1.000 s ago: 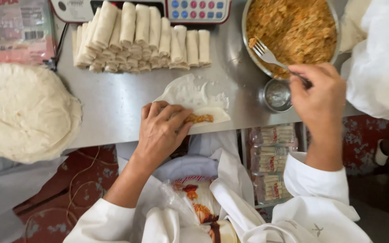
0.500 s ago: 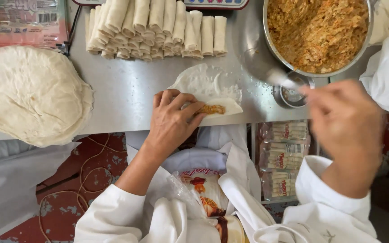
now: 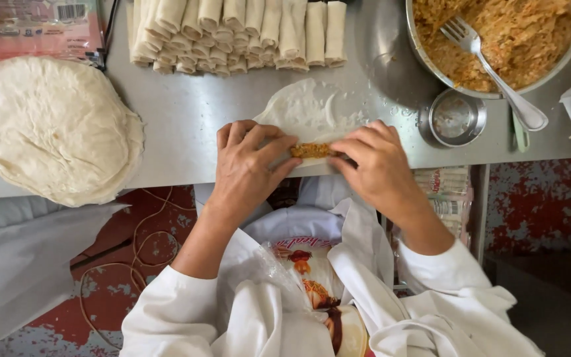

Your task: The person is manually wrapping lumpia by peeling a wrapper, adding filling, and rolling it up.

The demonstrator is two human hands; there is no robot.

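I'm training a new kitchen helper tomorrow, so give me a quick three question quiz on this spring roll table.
1. True or false: the fork lies in the bowl of filling.
2. Which hands touch the wrapper with the strip of filling? A) left only B) right only C) both
3. On which side of the table is the stack of flat wrappers, the person's left or right?

Key:
1. True.
2. C: the left hand and the right hand press at either end of the strip.
3. Left; the finished rolls lie at the far edge.

Left hand (image 3: 249,165) and right hand (image 3: 375,165) pinch filling (image 3: 310,150) on a thin wrapper (image 3: 308,109).
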